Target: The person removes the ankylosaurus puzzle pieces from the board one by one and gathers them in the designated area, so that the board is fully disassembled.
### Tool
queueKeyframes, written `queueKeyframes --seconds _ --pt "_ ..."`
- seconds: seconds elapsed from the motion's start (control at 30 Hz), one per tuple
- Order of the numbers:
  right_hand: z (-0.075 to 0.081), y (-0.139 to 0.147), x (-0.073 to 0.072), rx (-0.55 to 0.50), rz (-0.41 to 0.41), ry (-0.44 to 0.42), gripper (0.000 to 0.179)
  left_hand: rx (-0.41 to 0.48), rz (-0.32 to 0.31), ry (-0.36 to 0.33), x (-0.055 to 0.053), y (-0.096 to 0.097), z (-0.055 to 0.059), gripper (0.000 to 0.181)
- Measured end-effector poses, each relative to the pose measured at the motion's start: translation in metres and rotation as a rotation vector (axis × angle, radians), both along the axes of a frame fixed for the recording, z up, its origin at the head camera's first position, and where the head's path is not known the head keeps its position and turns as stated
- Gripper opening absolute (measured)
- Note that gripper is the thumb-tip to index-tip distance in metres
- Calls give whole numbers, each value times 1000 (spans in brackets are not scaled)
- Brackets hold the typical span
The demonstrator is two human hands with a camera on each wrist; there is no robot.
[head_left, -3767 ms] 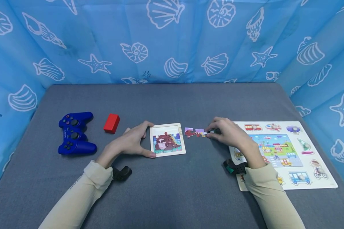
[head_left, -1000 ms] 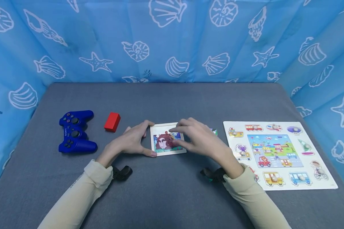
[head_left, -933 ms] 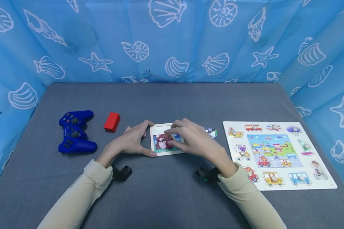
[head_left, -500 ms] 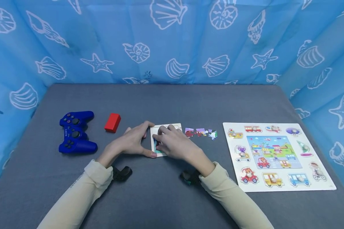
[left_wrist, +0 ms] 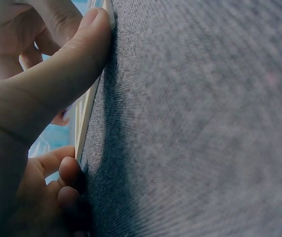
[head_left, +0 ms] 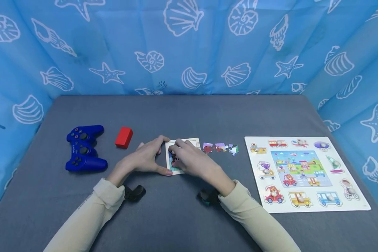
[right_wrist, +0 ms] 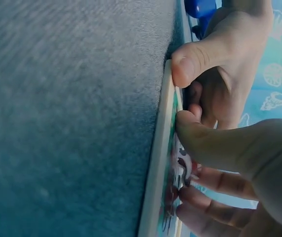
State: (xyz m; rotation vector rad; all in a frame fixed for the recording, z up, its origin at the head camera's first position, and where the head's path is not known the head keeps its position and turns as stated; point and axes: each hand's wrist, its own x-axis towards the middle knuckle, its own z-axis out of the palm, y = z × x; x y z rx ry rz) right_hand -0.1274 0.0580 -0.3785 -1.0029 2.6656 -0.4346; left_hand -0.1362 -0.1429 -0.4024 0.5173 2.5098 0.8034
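Observation:
A small wooden jigsaw tray lies flat in the middle of the table in the head view. My left hand holds its left side, thumb at the near corner and index finger at the far one. Over the picture, my right hand pinches a jigsaw piece, which looks tilted up from the tray in the right wrist view. The hand covers most of the picture. Three loose pieces lie in a row right of the tray: one purple and red, one similar, one green and white.
A large white peg puzzle board with vehicle pieces lies at the right. To the left are a blue game controller and a red block. A blue shell-patterned curtain hangs behind the grey table.
My right hand has moved left from the loose pieces onto the tray, leaving a third piece in the row. It now pinches a piece there. My left hand has stayed on the tray.

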Motion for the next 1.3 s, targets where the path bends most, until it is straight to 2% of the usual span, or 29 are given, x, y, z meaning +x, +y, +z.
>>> queueKeyframes --seconds 0.13,0.3,0.57,0.73,0.93,1.3 --pt "0 1 0 -51 -2 14 37 0 2 -1 0 0 1 102" --pt "1 2 2 -94 -5 -14 39 1 5 2 0 1 -1 101" --pt "-1 4 3 -61 13 18 31 -14 14 3 2 2 -4 102" --pt "-2 10 3 -71 11 60 33 -18 17 9 3 3 -4 103" --pt "7 30 4 -81 -12 124 33 -19 20 11 4 3 -4 103" --pt "15 77 5 -76 -122 128 32 -25 17 18 3 3 -4 104"
